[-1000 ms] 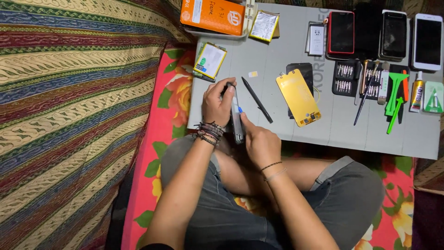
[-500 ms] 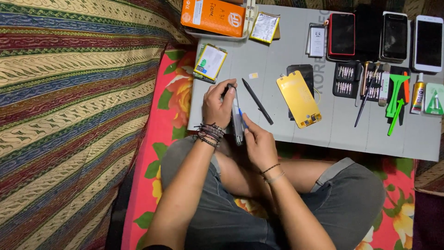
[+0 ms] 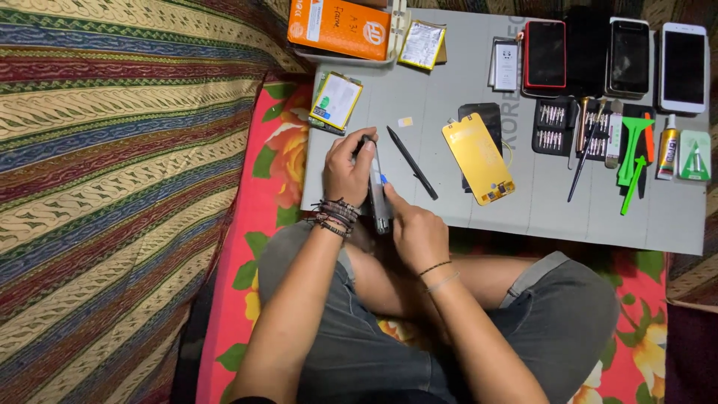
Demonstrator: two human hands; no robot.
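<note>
seated person, legs crossed, working at the near left edge of a grey work mat (image 3: 464, 67). the left hand (image 3: 345, 168) is closed around the far end of a slim phone body (image 3: 378, 196) held on edge, evidently to steady it and expose its side seam. the right hand (image 3: 415, 232) grips the near end of the same phone, and a small blue piece (image 3: 383, 179), seemingly a pick, shows at its fingertips against the phone's edge; whether it sits inside the seam cannot be told. the phone thus lies between the two hands, just over the mat's near edge, above the person's lap. a black stylus-like tool (image 3: 411, 172) lies just right of the hands, within easy reach. further right, a yellow back panel (image 3: 479, 158) rests partly over a dark phone part (image 3: 482, 120). to the far left, a yellow-edged battery pack (image 3: 336, 101) lies near the mat's corner, with an orange box (image 3: 340, 26) beyond it. along the far right, a red-framed phone (image 3: 544, 56), a dark phone (image 3: 630, 54) and a white phone (image 3: 683, 66) stand in a row, kept clear of the working area. below them sit a screwdriver bit set (image 3: 553, 126), green pry tools (image 3: 633, 153) and a glue tube (image 3: 667, 146), grouped as a ready tool bank. a striped cloth (image 3: 112, 187) covers the left side.
</note>
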